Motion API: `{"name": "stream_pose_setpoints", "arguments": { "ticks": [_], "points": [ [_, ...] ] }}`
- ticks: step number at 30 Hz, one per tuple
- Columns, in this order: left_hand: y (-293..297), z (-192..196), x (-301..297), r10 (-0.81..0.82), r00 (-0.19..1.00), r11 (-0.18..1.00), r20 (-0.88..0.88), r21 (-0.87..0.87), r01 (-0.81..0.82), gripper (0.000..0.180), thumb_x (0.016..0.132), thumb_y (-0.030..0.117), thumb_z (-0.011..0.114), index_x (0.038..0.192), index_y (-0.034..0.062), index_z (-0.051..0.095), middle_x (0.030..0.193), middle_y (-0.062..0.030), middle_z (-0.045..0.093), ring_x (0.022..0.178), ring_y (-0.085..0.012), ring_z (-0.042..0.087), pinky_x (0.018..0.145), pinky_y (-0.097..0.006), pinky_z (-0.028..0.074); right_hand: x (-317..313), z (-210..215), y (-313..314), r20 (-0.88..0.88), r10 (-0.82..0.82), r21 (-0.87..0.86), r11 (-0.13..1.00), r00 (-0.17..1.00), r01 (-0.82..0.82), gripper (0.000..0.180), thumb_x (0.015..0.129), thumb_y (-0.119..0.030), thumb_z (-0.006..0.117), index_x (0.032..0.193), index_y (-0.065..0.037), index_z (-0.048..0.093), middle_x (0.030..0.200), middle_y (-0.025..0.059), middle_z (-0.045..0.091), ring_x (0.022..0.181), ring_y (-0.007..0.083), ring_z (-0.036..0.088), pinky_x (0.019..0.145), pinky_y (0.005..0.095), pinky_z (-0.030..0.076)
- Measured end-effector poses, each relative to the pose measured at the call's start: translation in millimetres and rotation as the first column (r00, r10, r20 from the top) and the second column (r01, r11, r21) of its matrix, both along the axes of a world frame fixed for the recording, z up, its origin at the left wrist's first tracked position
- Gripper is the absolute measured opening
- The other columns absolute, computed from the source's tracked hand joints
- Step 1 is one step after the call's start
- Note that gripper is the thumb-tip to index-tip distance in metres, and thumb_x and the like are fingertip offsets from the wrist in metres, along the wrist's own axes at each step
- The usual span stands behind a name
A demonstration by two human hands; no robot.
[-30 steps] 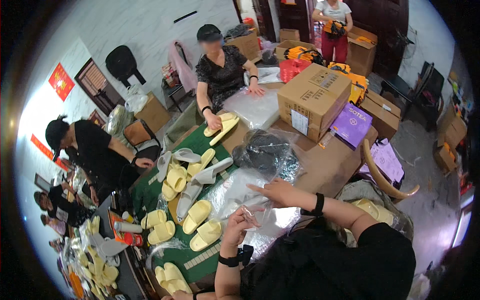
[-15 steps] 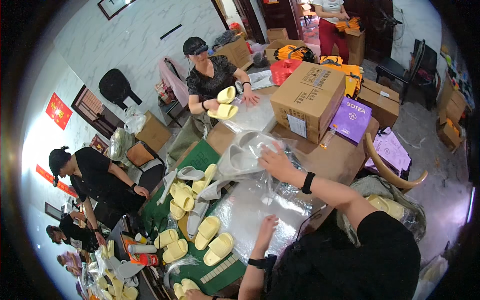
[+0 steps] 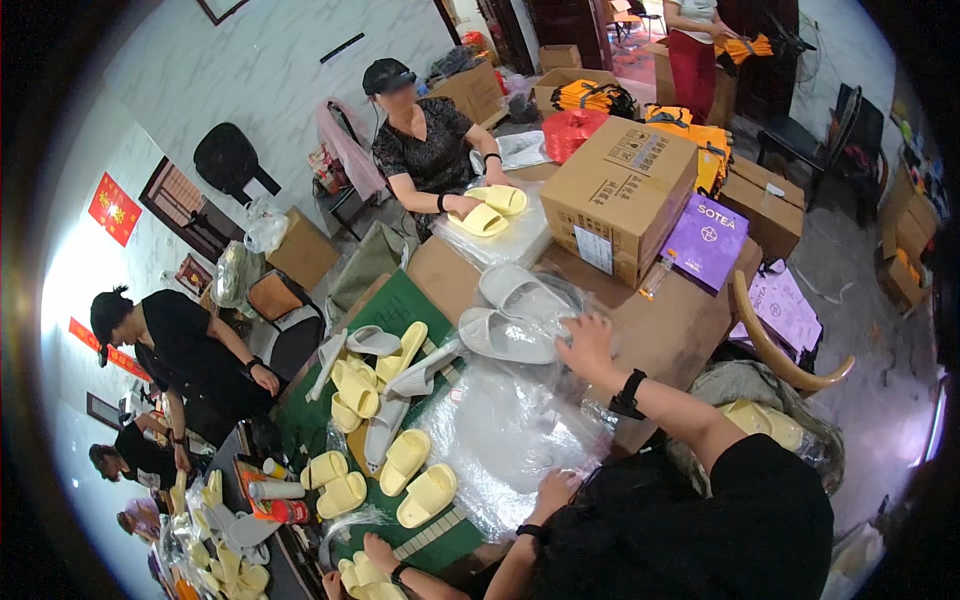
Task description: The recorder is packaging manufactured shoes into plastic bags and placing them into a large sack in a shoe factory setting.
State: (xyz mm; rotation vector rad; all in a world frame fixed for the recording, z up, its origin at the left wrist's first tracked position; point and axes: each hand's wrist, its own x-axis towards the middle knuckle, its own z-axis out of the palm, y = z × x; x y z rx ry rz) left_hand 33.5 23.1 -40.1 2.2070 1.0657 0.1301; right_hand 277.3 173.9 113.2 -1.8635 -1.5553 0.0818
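Observation:
A pair of grey slippers (image 3: pixel 510 320) lies in a clear plastic bag in the middle of the table. My right hand (image 3: pixel 587 347) rests against the bag's right edge, fingers apart. My left hand (image 3: pixel 556 491) is lower, near my body, with its loosely bent fingers touching the near edge of a stack of clear plastic bags (image 3: pixel 500 430). Loose grey slippers (image 3: pixel 385 432) and several yellow slippers (image 3: pixel 405 462) cover the green mat (image 3: pixel 440 535) left of the stack.
Opposite, a co-worker (image 3: pixel 430 150) handles yellow slippers (image 3: pixel 485 215). A neighbour's hand (image 3: pixel 377 552) is by yellow slippers (image 3: pixel 365 578) at lower left. A cardboard carton (image 3: pixel 620 200) and a purple box (image 3: pixel 705 240) stand at the right. A curved wooden armrest (image 3: pixel 770 350) borders the table.
The bagged grey slippers now lie flatter, and my right hand has shifted to the bag's right edge. My left hand has come down onto the plastic stack. The opposite co-worker has lowered the yellow slippers.

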Motion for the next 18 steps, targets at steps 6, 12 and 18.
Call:
{"name": "stream_pose_setpoints", "arguments": {
  "ticks": [6, 12, 18],
  "points": [
    [-9.7, 2.8, -9.0, 0.053, 0.993, 0.991, 0.11, 0.113, -0.065, 0.023, 0.081, 0.026, 0.054, 0.093, 0.008, 0.061, 0.09, -0.0161, 0.058, 0.096, -0.0347, 0.05, 0.082, -0.042, 0.041, 19.9, -1.6, 41.2, 0.063, -0.238, 0.042, 0.971, 0.969, 0.236, 0.061, 0.064, -0.031, 0.069, 0.118, -0.01, 0.047, 0.127, 0.0174, 0.036, 0.118, 0.0321, 0.032, 0.096, 0.0472, 0.024],
    [-15.6, -21.2, -12.8, 0.017, 0.995, 0.994, 0.102, 0.11, -0.028, 0.025, 0.083, 0.023, 0.049, 0.101, 0.0083, 0.059, 0.1, -0.0171, 0.057, 0.106, -0.0354, 0.047, 0.09, -0.043, 0.036, 59.8, -55.8, 78.9, -0.479, -0.264, -0.376, 0.924, 0.837, 0.076, 0.074, 0.066, -0.036, 0.07, 0.126, -0.006, 0.039, 0.122, 0.0218, 0.046, 0.112, 0.0343, 0.045, 0.094, 0.0388, 0.035],
    [-8.9, -5.9, -9.1, 0.096, 0.994, 0.995, 0.043, -0.035, -0.095, 0.027, 0.082, 0.027, 0.051, 0.1, 0.009, 0.06, 0.103, -0.0165, 0.056, 0.109, -0.034, 0.045, 0.092, -0.042, 0.035, 59.5, -67.6, 80.5, -0.524, -0.157, -0.359, 0.932, 0.837, -0.05, 0.037, 0.062, -0.033, 0.067, 0.072, 0.002, 0.064, 0.076, 0.0186, 0.063, 0.073, 0.0278, 0.062, 0.067, 0.0345, 0.047]
  ]
}}
